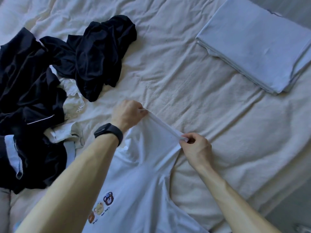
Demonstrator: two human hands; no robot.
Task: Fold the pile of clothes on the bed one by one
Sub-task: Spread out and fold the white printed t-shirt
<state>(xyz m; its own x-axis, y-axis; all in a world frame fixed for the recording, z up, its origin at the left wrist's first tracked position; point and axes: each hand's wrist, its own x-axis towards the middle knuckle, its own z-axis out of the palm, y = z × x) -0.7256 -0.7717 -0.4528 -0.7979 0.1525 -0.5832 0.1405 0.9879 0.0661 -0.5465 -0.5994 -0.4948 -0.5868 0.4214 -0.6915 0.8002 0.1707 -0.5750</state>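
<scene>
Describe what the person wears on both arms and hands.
Both forearms are bare, with no sleeves in view. The left wrist carries a black watch with a dark rectangular face on a wide black band. The left hand and right hand are ungloved; no rings show.

Bare forearms, a black smartwatch [109, 132] strapped on the left wrist.
</scene>
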